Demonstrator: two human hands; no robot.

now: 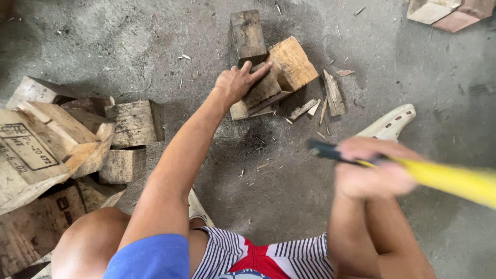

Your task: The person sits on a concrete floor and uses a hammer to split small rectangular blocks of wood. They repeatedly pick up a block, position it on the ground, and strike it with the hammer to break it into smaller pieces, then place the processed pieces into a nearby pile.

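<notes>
My left hand [238, 81] reaches forward and rests flat on a wooden block [262, 89] lying on the concrete floor, fingers spread over its top. A lighter block [292, 63] leans against it on the right, and a darker block [247, 34] lies behind. My right hand [373, 165] is raised nearer to me, closed around the black-tipped handle of a yellow tool [449, 178]; the handle is blurred and its head is out of view to the right.
A heap of wooden blocks and stamped crate pieces [62, 150] lies at the left. Splinters [333, 93] litter the floor by the blocks. A pale sandal [390, 124] lies right of centre. More blocks [447, 11] sit top right.
</notes>
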